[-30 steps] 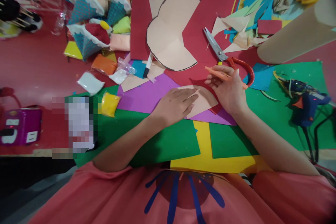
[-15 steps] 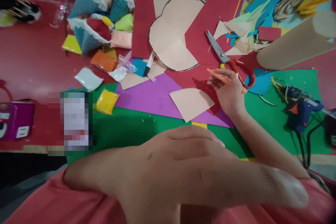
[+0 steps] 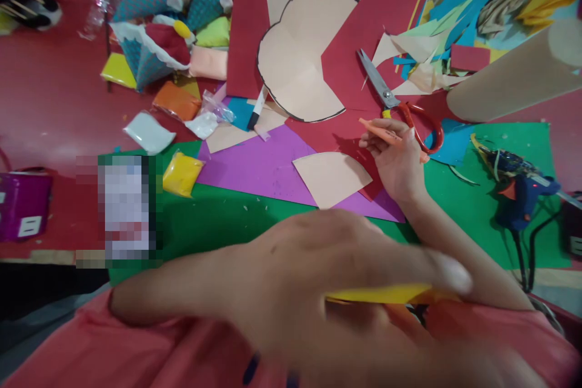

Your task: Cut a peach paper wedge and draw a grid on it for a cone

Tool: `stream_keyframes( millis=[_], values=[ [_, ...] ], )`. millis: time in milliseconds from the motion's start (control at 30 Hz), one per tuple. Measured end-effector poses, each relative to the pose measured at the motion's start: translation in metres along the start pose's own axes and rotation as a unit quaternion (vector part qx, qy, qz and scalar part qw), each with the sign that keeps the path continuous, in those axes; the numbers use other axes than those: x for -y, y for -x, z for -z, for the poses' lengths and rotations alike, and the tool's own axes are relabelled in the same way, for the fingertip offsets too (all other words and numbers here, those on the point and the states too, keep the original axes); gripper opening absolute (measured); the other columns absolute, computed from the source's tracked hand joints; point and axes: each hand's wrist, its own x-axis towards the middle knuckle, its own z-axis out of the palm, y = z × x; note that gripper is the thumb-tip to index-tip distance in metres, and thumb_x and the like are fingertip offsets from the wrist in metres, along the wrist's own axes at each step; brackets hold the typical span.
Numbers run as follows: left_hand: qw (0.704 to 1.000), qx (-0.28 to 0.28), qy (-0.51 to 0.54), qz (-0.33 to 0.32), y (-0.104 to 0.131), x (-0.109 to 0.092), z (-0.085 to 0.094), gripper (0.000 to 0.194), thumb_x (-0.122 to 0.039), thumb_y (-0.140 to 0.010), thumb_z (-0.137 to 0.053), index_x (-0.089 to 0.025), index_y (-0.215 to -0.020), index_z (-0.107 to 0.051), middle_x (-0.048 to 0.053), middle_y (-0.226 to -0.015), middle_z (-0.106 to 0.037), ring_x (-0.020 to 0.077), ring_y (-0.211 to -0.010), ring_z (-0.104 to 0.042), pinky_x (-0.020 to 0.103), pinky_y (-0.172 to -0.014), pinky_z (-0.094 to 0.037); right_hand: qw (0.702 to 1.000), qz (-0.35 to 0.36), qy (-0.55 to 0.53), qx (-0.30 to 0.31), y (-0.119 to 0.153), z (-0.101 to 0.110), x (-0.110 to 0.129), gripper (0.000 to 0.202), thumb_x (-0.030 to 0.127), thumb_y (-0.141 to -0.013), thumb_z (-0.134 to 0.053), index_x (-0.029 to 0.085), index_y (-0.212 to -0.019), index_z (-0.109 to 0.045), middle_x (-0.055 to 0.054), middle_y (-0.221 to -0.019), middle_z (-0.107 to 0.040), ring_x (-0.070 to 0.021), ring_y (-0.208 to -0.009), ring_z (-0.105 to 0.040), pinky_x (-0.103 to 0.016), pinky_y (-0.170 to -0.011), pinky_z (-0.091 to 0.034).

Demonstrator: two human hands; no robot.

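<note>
- Your right hand (image 3: 400, 163) had the orange pen (image 3: 381, 131) gripped between thumb and fingers, just beside the wedge (image 3: 333, 177). It looked light and stiff, maybe a bit slick if the barrel was smooth plastic. Holding it round the middle, closer to the working end, would've given you better control.
- Your left hand (image 3: 300, 273) was open, thumb stuck out, up close to the camera. I couldn't see anything in it, though the fingers were pretty blurry.
- The wedge lay flat, mostly on the purple sheet (image 3: 254, 163), with nobody holding it. Looked like thin card to me: next to no weight, firm enough to stay flat, but easy to crease or slide. I'd have pressed a flat palm on the middle, or pinched an edge to lift it. Those corners looked bendy.
- The big cutout (image 3: 295, 60) lay beyond it on red card (image 3: 339, 97). Wide and floppy, I reckon, so two hands under opposite sides, not one corner by the notch.
- The scissors (image 3: 376, 79) sat right by your right hand, blades pointing away. Probably the heaviest bit there, so the red loops were the place to grab.
</note>
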Motion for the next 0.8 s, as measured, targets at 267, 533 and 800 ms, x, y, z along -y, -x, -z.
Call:
stream_keyframes(
  millis=[267,533,800],
  values=[
    [0.984,0.114,-0.134,0.006,-0.091,0.071,-0.009,0.044,-0.027,-0.098,-0.040,-0.018,-0.140,-0.048,0.010,-0.148,-0.049,0.0252,-0.138,-0.044,0.046,-0.114,-0.035,1.000,-0.012,-0.025,-0.003,0.000,-0.001,0.003,0.034,0.059,-0.087,-0.051,0.028,-0.097,-0.063,-0.001,-0.091,-0.066,-0.0157,-0.085,-0.065,-0.033,-0.082,-0.056],
    [0.980,0.088,-0.157,0.080,-0.080,0.065,-0.015,0.046,-0.021,-0.097,-0.037,-0.018,-0.142,-0.047,0.011,-0.149,-0.047,0.0253,-0.137,-0.044,0.043,-0.108,-0.040,0.999,-0.019,-0.046,-0.001,0.000,-0.002,0.005,0.033,0.058,-0.084,-0.056,0.028,-0.096,-0.065,-0.001,-0.088,-0.067,-0.0144,-0.081,-0.064,-0.030,-0.078,-0.056],
    [0.971,0.070,-0.183,0.137,-0.078,0.058,-0.014,0.046,-0.034,-0.098,-0.043,-0.016,-0.141,-0.047,0.015,-0.147,-0.049,0.0306,-0.132,-0.049,0.045,-0.100,-0.045,0.999,-0.032,-0.026,-0.014,0.000,-0.003,0.007,0.033,0.059,-0.080,-0.060,0.027,-0.091,-0.063,0.000,-0.085,-0.066,-0.0146,-0.078,-0.064,-0.029,-0.072,-0.056]
  ],
)
